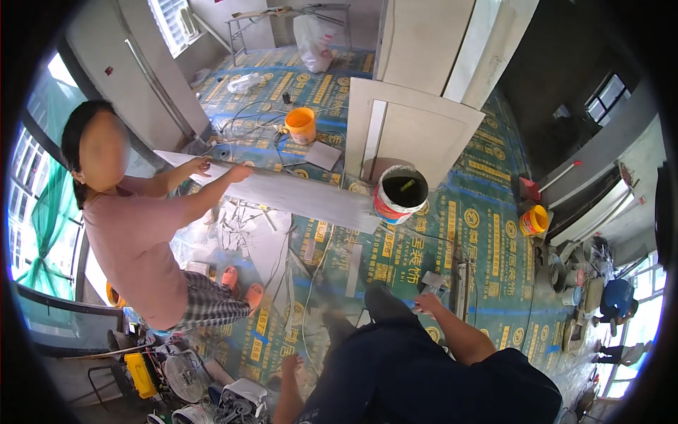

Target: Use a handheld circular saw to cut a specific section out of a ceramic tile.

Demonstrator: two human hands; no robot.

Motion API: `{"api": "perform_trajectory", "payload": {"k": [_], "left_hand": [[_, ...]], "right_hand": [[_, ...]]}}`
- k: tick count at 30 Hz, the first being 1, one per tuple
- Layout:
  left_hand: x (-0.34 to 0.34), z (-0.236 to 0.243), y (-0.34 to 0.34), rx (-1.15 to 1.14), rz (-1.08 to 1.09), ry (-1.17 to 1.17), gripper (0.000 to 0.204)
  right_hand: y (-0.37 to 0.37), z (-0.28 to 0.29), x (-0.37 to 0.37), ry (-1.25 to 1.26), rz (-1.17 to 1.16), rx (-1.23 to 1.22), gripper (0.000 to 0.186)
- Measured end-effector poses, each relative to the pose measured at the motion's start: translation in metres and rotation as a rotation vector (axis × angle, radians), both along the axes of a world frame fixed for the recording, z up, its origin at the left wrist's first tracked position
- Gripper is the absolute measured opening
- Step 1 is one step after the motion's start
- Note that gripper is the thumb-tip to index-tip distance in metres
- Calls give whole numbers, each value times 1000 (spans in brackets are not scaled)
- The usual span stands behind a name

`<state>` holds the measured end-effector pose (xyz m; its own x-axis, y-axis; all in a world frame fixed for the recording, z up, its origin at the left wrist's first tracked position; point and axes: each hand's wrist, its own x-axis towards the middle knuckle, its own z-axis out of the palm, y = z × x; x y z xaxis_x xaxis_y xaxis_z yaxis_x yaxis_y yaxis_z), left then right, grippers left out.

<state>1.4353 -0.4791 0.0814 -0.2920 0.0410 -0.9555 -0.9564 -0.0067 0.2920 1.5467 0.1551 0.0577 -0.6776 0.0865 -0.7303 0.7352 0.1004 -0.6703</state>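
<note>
My left hand (292, 364) hangs low beside my leg, fingers loosely apart, with nothing seen in it. Over by my right knee, my right hand (426, 304) has its fingers curled closed; what they hold, if anything, is hidden. Just past it is a small grey flat piece (432, 280), and I cannot tell whether the hand touches it. Ahead of me, a co-worker (141, 233) on the left grips a long pale grey slab (282, 194) by its upper edge with both hands. The slab's right end reaches close to a bucket of dark contents (401, 194).
Printed green protective sheeting (452, 233) covers the floor, with cords and offcuts strewn over it. Pale panels (424, 131) lean behind the bucket. Orange buckets (301, 126) stand farther off. Tools and a fan (185, 373) crowd the lower left. Another person (618, 300) is at far right.
</note>
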Motion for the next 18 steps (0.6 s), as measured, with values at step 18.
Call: {"api": "perform_trajectory", "payload": {"k": [18], "left_hand": [[-84, 28, 166, -126, -442, 381, 24]], "right_hand": [[151, 6, -132, 379, 733, 744, 8]]}}
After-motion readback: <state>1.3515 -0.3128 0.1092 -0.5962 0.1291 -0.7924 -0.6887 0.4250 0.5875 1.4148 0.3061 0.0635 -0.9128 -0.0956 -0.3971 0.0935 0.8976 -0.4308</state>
